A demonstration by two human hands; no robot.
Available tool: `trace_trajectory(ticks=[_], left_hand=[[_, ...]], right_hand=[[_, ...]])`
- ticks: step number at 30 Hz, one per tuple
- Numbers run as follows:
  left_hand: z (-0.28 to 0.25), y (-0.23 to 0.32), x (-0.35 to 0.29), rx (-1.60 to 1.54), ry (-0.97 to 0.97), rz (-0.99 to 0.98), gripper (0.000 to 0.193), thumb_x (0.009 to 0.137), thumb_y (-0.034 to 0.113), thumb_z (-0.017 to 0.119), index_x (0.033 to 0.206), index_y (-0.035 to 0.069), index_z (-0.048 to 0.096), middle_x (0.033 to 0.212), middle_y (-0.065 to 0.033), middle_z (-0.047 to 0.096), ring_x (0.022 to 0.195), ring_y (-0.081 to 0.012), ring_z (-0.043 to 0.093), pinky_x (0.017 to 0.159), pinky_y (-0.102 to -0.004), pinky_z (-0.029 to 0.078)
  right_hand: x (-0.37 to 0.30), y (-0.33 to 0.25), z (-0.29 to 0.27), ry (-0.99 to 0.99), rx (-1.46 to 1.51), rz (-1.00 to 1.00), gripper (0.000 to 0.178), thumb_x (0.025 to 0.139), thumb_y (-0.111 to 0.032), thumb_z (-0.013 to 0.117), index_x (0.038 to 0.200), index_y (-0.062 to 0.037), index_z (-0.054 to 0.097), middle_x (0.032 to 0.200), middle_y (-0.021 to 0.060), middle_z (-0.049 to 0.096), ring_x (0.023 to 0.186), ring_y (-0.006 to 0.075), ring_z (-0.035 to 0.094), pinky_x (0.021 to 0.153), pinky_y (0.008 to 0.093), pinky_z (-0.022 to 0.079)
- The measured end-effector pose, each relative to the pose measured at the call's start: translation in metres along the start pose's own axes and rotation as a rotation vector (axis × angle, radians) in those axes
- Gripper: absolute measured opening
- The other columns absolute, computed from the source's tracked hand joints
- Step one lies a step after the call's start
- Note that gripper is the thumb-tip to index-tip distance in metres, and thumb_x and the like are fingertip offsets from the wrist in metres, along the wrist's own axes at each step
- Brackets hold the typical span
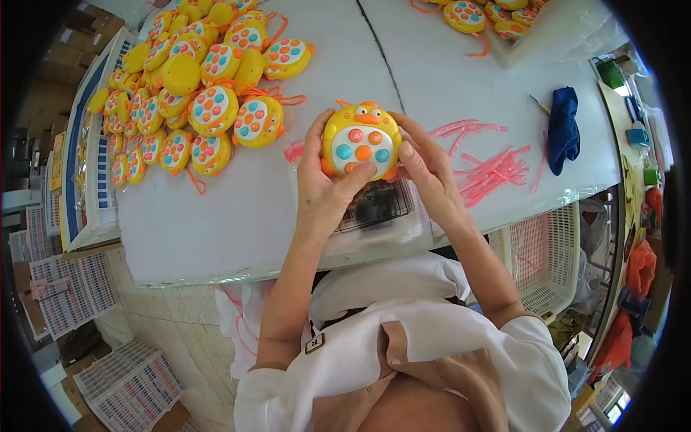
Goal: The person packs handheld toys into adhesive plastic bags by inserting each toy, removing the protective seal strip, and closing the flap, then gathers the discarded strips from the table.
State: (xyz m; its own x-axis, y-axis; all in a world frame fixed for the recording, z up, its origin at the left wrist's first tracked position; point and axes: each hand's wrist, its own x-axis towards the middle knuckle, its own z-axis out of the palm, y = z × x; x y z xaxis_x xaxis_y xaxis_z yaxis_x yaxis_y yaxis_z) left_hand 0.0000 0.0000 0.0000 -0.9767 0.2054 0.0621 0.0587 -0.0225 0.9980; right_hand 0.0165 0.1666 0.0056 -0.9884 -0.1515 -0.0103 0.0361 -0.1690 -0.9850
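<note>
Between my two hands I hold a yellow duck-shaped toy [363, 137] with a white belly and round pink, blue and orange buttons, its face toward me. My left hand [325, 173] grips its left side, the thumb pressed on the lower part of the belly. My right hand [430, 167] is closed around the other side, with the thumb along the edge. An orange cord shows at the toy's top. Just beneath, a stack of clear plastic bags with a black printed panel [376, 207] lies on the table, partly hidden by my hands.
A big heap of similar duck toys [209, 108] covers the table's back left; more toys [464, 16] lie at the back right beside clear plastic. Pink plastic strips [497, 176], a dark blue cloth [563, 133] and a thin pointed tool [538, 104] lie rightward. A white basket [543, 252] stands below.
</note>
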Motion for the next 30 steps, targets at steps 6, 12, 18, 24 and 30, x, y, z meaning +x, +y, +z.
trace_trajectory(ticks=[6,12,18,24,30], left_hand=[[0.008,0.005,0.000,-0.520,0.009,-0.124,0.054,0.094,0.022,0.055,0.139,-0.001,0.034,0.135,-0.0123,0.044,0.123,-0.0212,0.048,0.100,-0.0353,0.044],[0.003,-0.009,0.000,-0.218,0.043,-0.039,0.051,0.096,0.015,0.052,0.139,-0.002,0.032,0.132,-0.0135,0.047,0.120,-0.0200,0.050,0.100,-0.0340,0.044],[-0.024,-0.004,0.019,-0.258,0.151,-0.073,0.043,0.095,0.017,0.053,0.133,-0.002,0.043,0.128,-0.0147,0.052,0.116,-0.0218,0.054,0.096,-0.0334,0.046],[-0.121,0.030,0.083,-0.847,0.383,0.074,0.035,0.096,0.021,0.051,0.122,-0.002,0.051,0.123,-0.0184,0.056,0.117,-0.0264,0.055,0.094,-0.0366,0.051],[-0.082,-0.009,0.054,-0.741,0.275,-0.134,0.028,0.095,0.018,0.052,0.116,0.000,0.056,0.107,-0.0163,0.063,0.097,-0.0243,0.063,0.080,-0.0333,0.053]], right_hand=[[0.001,0.006,0.000,0.094,-0.029,-0.043,0.059,0.097,-0.039,0.050,0.138,0.0026,0.037,0.116,0.0160,0.058,0.107,0.0179,0.054,0.087,0.0307,0.047],[0.005,0.011,0.002,0.095,-0.078,-0.044,0.041,0.095,-0.018,0.058,0.128,0.0016,0.043,0.105,0.0105,0.060,0.089,0.0130,0.059,0.073,0.0266,0.051],[0.025,0.003,-0.033,-0.030,-0.362,-0.072,0.045,0.091,-0.023,0.063,0.127,-0.0023,0.045,0.108,0.0134,0.061,0.089,0.0183,0.061,0.071,0.0296,0.053],[0.112,0.004,-0.149,0.211,-1.149,-0.361,0.056,0.080,-0.019,0.069,0.129,-0.0050,0.045,0.126,0.0213,0.049,0.119,0.0356,0.046,0.097,0.0434,0.041],[0.192,0.004,-0.207,0.459,-1.825,-0.375,0.070,0.076,-0.006,0.066,0.139,-0.0106,0.035,0.141,0.0213,0.033,0.126,0.0393,0.036,0.099,0.0454,0.038]])
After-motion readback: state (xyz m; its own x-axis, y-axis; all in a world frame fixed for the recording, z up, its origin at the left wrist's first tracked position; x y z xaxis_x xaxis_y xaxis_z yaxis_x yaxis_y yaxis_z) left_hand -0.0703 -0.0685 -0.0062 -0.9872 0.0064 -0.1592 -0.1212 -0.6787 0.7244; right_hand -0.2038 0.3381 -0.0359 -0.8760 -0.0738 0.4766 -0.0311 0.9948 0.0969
